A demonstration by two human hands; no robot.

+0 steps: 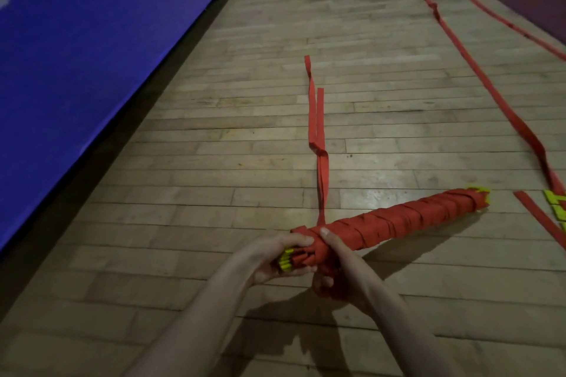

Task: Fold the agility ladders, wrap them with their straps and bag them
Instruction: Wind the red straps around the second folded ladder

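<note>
A folded ladder bundle (392,222), wound in red strap with yellow rung ends showing at both tips, lies slanted on the wooden floor (214,162). Two loose strap tails (318,131) trail away from its near end. A second ladder's red straps (477,70) stretch along the right, yellow rungs (556,203) at the edge.

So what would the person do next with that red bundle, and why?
Probably wind the loose strap tails around the near end once more. The bundle is wrapped along its length, both the left hand and right hand grip that end, and the tails lie slack on the floor.
</note>
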